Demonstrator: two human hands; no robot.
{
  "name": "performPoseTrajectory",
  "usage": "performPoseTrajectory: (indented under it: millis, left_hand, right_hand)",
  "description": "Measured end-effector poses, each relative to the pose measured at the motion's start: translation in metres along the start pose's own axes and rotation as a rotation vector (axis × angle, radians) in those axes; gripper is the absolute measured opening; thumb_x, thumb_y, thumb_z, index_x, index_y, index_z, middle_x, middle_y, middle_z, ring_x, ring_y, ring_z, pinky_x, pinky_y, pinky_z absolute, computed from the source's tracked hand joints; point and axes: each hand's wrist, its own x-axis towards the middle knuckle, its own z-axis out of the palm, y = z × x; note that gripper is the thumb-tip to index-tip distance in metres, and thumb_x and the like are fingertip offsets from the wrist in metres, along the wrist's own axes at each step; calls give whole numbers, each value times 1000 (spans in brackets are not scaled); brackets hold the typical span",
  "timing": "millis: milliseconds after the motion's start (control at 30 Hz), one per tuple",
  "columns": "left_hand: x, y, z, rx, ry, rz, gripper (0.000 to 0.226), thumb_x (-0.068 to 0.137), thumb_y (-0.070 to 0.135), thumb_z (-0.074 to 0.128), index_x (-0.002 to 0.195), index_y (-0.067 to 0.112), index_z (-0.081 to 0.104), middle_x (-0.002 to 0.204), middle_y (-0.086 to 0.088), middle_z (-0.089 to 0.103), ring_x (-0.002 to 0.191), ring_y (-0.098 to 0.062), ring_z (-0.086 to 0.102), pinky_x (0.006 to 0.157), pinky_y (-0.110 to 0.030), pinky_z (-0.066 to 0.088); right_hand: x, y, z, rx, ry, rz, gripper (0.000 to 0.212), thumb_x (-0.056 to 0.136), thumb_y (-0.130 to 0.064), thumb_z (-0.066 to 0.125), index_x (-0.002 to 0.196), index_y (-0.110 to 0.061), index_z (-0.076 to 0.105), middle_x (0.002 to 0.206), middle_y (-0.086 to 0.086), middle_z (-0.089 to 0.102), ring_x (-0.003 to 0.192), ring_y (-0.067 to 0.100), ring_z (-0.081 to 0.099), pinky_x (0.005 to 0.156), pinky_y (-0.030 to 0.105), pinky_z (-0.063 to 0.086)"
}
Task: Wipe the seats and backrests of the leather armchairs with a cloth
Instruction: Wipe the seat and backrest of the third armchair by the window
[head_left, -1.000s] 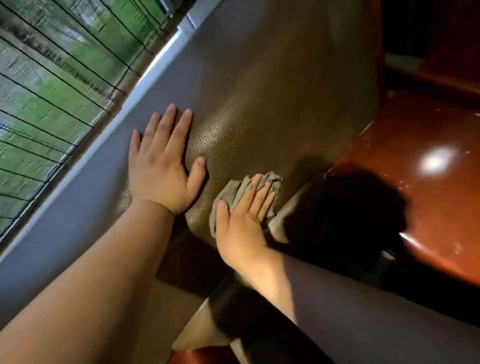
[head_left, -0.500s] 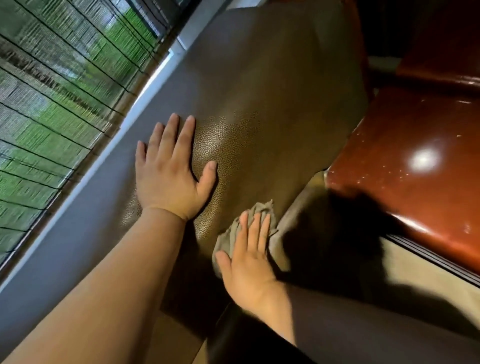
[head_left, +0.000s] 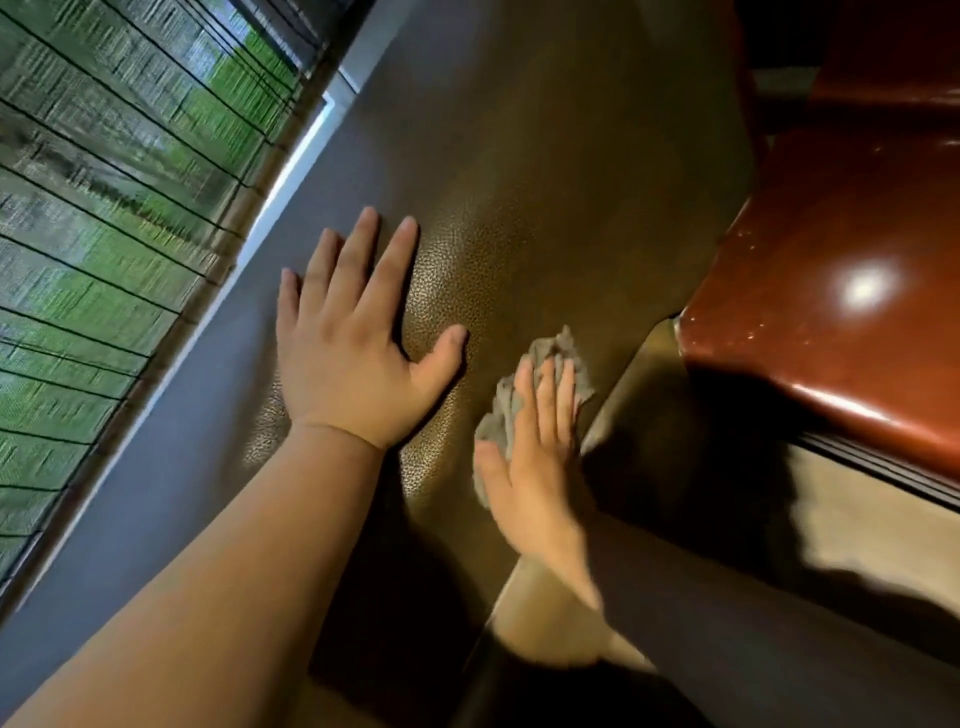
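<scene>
Wiping the backrest (head_left: 545, 182) of the leather armchair is the step in hand, as I judge it, and both hands are on this olive-brown leather. The right hand (head_left: 535, 457) lies flat on the grey cloth (head_left: 566, 358), fingers straight and close together, pressing it against the lower right part of the backrest, near the wooden armrest (head_left: 831, 291); it does not grip the cloth, it only pushes it. The left hand (head_left: 353, 343) is spread wide open, palm on the leather to the left of the cloth, holding nothing and, I think, only bracing the body. To do this step well, I would keep the palm and all fingers on the cloth so it does not slip out, move in long overlapping strokes from the far part of the backrest toward the near part, and go carefully into the seam beside the armrest, where dust may collect. The cloth is crumpled, so folding it flatter could give more contact. Counting what is visible: two hands, one cloth, one backrest, one glossy red-brown armrest, and one window blind (head_left: 104, 234) at the left. The seat I cannot see clearly.
</scene>
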Motion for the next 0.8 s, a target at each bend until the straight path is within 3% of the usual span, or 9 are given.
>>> performPoseTrajectory:
  millis: [133,233,300,400,467,533,633,700,800]
  left_hand:
    - [1,-1,5,17,-2,-9,87,89,77,45,164,33,32,172,0,30,158,-33,27,124,-62,22]
    - [0,0,3,23,-3,-16,88,90,77,43,165,32,31,172,-1,30,159,-32,26,124,-61,21]
    - [1,1,1,33,-9,-16,88,90,77,42,165,31,31,172,-2,30,158,-33,27,125,-61,22]
    - [0,2,0,31,-10,-7,88,91,78,42,164,30,32,171,-3,31,157,-34,28,124,-62,24]
    - [-1,2,0,29,-7,-1,89,90,78,42,164,30,32,171,-3,32,157,-34,29,123,-63,26]
    - [1,1,1,29,1,8,89,90,78,43,164,29,32,171,-3,32,157,-35,29,123,-63,26]
    - [-2,0,1,34,-19,-2,89,90,78,41,165,31,29,172,-3,30,158,-34,27,124,-63,25]
    - [0,3,-4,41,-53,-12,88,91,79,39,166,33,25,173,-2,26,159,-33,24,125,-61,22]
    - [-1,2,-19,25,-136,-10,86,94,74,41,167,32,23,174,-3,23,160,-31,23,127,-55,23]
  right_hand:
    - [121,78,-35,43,248,448,93,99,-73,14,164,-7,13,171,20,12,159,37,6,128,53,11]
    - [139,92,-46,137,179,663,88,100,-62,22,165,-6,3,172,19,1,160,32,1,129,42,-3]
    - [91,61,-30,50,144,600,87,98,-56,27,163,0,10,170,25,6,159,38,7,129,47,2]
    - [-19,8,-2,-144,-79,152,85,101,-49,29,157,10,5,164,31,-1,155,50,4,124,59,8]
    - [-15,17,-4,-237,-160,63,77,105,-48,10,159,7,7,162,32,-9,154,51,-7,122,63,2]
    - [46,35,-19,-165,-53,242,87,101,-59,-3,162,2,7,167,29,-8,157,43,-12,125,59,-3]
    - [121,46,-42,129,194,650,89,101,-61,19,163,-3,-5,172,19,-2,160,32,-6,129,46,-4]
    - [101,17,-29,148,195,621,86,102,-55,22,163,-1,-6,172,20,-4,160,32,-6,129,45,-5]
    - [-8,-57,2,152,-50,338,85,101,-52,21,160,0,-11,169,21,-15,158,33,-18,129,49,-6]
